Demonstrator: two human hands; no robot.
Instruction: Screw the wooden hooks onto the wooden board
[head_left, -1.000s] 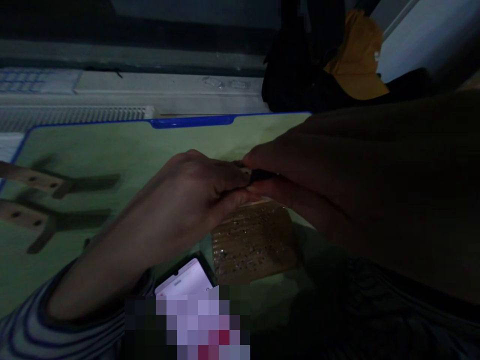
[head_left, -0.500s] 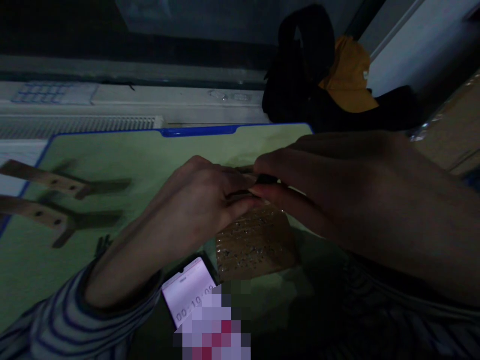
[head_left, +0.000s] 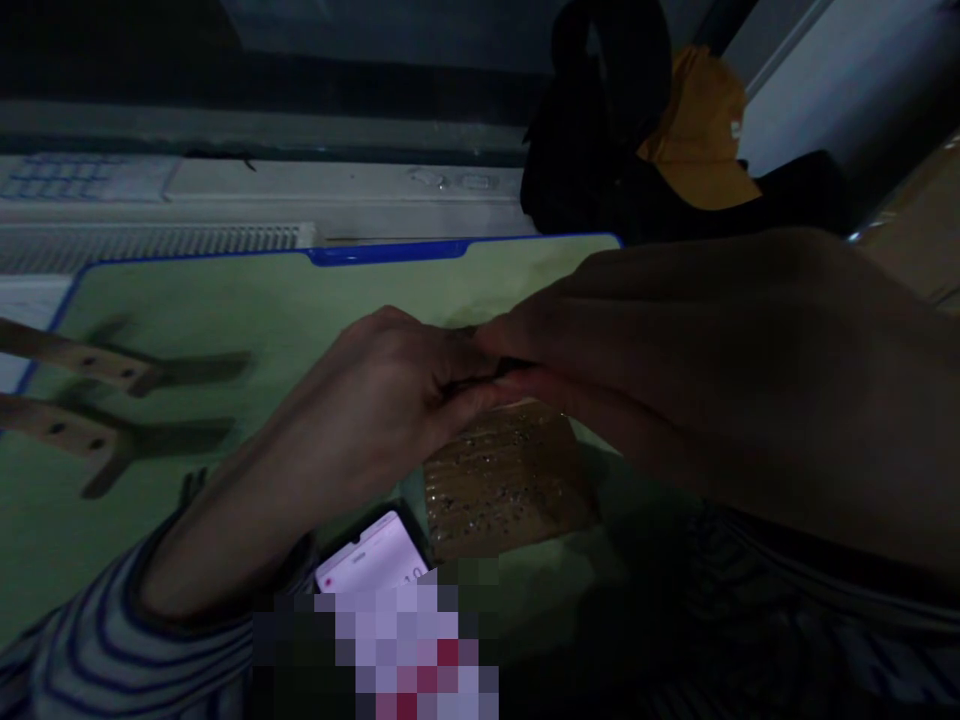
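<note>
Pale grey, navy-striped sleeves (head_left: 82, 640)

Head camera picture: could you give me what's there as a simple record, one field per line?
Left hand: fingers close against the right hand's, above the cardboard
Right hand: reaching in from the right, fingers at the left hand's
Held: cannot tell; fingers hide it
Cardboard: brown, below the fingers, small bits scattered on it
Phone: screen lit, left of the cardboard, partly blurred out
Wooden pieces: two, far left, dark holes in each
Board: green, blue edge
Cap: orange, back right
Light: dim
</note>
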